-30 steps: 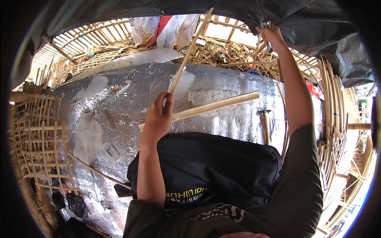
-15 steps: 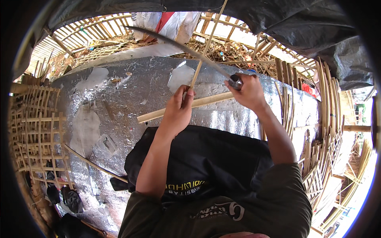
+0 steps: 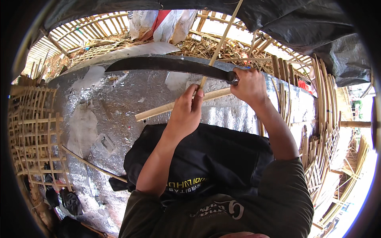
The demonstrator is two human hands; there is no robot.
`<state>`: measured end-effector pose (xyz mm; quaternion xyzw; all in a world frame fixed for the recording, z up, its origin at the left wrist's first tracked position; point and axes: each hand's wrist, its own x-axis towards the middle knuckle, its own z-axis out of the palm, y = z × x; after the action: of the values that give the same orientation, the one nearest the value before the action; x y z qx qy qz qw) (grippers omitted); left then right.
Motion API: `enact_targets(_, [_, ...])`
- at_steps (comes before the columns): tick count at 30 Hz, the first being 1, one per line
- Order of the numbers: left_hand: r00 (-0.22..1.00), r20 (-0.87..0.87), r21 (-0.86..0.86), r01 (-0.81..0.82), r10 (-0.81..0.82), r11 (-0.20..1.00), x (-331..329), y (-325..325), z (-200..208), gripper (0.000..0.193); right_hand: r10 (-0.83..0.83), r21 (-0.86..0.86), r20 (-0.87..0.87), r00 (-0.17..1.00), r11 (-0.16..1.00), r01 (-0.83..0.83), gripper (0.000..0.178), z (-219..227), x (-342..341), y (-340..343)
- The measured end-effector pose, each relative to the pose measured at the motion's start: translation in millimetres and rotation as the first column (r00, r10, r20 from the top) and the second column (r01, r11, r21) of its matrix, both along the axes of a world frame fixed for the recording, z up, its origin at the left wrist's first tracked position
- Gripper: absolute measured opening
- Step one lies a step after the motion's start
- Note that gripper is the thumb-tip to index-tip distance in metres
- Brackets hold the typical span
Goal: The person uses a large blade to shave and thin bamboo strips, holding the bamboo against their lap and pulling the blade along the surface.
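Observation:
My right hand (image 3: 251, 85) is wrapped round the handle of a large machete (image 3: 158, 64). Its long dark blade stretches left across the scene, broad side showing. My left hand (image 3: 186, 109) pinches a thin bamboo strip (image 3: 223, 39) near its lower end. That strip slants up and to the right, past the top of the picture, and crosses the blade close to the handle; whether they touch I cannot tell. Just beyond my left hand lies a thicker split bamboo piece (image 3: 154, 111), its right end hidden near my right hand. A black cloth (image 3: 206, 150) covers my lap.
Silvery foil sheeting (image 3: 123, 99) spreads in front of me. Woven bamboo lattice (image 3: 35, 131) stands at the left, with black plastic bags (image 3: 71, 201) below. Upright bamboo strips (image 3: 327, 103) line the right. Shavings (image 3: 214, 49) and a white-and-red sack (image 3: 162, 23) lie at the back.
The machete blade has turned from edge-on to showing its broad side, and its tip has dropped. My left hand and the thin strip have shifted slightly right.

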<state>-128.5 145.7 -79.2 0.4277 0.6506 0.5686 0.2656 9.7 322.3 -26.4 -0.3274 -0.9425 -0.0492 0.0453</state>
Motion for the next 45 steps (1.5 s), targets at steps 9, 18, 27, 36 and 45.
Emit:
enact_targets(9, [0.995, 0.046, -0.057, 0.09, -0.087, 0.994, 8, -6, 13, 0.021, -0.108, 0.045, -0.056, 0.993, 0.993, 0.111, 0.024, 25, 6, 28])
enact_targets(18, [0.995, 0.055, -0.059, 0.092, -0.089, 0.994, 6, -11, 26, 0.017, -0.095, 0.066, -0.137, 0.986, 0.992, 0.104, 0.024, 29, 0, 45])
enact_targets(27, [0.995, 0.026, -0.068, 0.103, -0.101, 0.992, 6, -15, 29, 0.014, -0.247, 0.07, -0.113, 0.962, 0.964, 0.256, 0.031, 46, 1, 99])
enact_targets(36, [0.981, 0.042, -0.043, 0.193, -0.191, 0.98, 18, -19, 34, 0.012, -0.405, 0.099, -0.196, 0.893, 0.898, 0.429, 0.035, 65, 31, 156])
enact_targets(45, [0.927, 0.169, -0.083, 0.353, -0.336, 0.932, 31, -21, 35, 0.012, -0.526, 0.115, -0.15, 0.837, 0.831, 0.544, 0.034, 75, 71, 193])
